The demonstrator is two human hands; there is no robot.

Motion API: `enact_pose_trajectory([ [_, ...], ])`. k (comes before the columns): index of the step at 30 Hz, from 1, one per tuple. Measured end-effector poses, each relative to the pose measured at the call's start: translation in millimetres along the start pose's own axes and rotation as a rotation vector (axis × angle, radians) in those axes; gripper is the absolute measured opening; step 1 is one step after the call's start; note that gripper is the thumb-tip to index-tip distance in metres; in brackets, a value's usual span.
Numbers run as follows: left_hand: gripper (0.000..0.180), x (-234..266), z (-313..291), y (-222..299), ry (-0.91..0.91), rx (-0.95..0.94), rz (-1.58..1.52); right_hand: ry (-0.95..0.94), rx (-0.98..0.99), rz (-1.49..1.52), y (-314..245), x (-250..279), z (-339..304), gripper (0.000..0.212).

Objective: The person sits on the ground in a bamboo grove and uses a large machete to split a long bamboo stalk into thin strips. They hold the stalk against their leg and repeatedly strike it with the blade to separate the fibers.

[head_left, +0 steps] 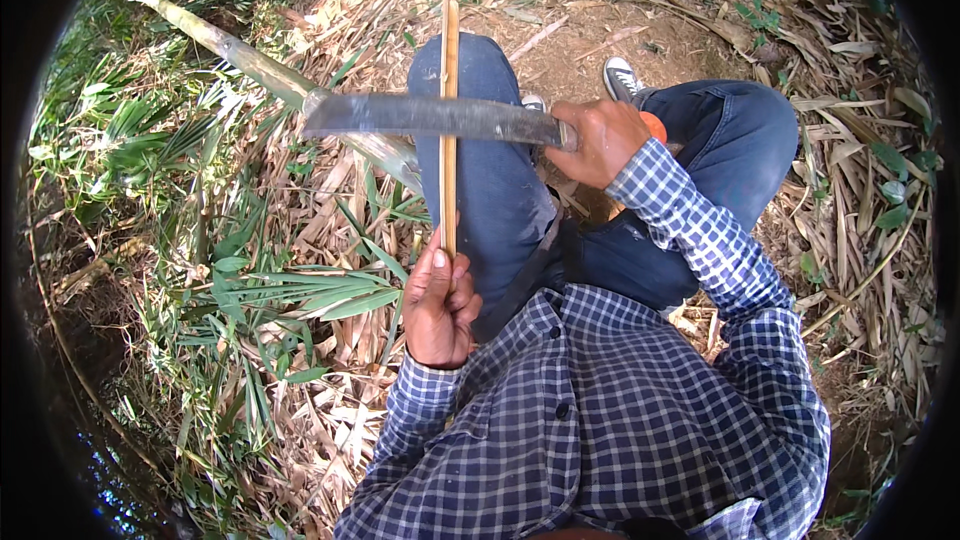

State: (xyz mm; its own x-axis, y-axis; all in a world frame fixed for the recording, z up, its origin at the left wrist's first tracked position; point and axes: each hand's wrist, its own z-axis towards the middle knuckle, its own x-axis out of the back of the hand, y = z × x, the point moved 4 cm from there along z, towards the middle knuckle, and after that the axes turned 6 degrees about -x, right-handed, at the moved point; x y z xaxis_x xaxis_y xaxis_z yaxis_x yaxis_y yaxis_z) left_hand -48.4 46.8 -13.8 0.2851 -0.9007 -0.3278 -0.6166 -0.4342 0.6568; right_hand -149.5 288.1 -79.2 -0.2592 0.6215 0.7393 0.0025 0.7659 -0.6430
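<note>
My left hand [437, 307] pinches the lower end of a narrow split bamboo strip [449, 55], which stands lengthwise over my bent knee. In my right hand [602, 140] is a machete [420, 114], its fingers wrapped round an orange-ended handle that they mostly hide. The long dark blade lies crosswise over the strip's upper half and points left. Whether the edge touches the strip I cannot tell. The blade's tip overlaps a green bamboo pole [235, 48] behind it.
The pole slants from the upper left down to beside my knee. Dry bamboo leaves [340, 420] litter the ground, with green fronds [330, 292] to the left of my left hand. Bare brown soil [570, 45] lies ahead of my legs, near my shoe [622, 78].
</note>
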Motion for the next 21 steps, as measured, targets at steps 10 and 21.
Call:
enact_pose_trajectory([
  [10, 0.044, 4, -5, -3, 0.007, 0.007, -0.071, 0.054, 0.062, 0.0, 6, -4, 14, 0.028],
  [21, 0.048, 0, -15, -3, -0.015, 0.057, -0.072, 0.065, 0.002, -0.052, 7, -3, 25, 0.025],
])
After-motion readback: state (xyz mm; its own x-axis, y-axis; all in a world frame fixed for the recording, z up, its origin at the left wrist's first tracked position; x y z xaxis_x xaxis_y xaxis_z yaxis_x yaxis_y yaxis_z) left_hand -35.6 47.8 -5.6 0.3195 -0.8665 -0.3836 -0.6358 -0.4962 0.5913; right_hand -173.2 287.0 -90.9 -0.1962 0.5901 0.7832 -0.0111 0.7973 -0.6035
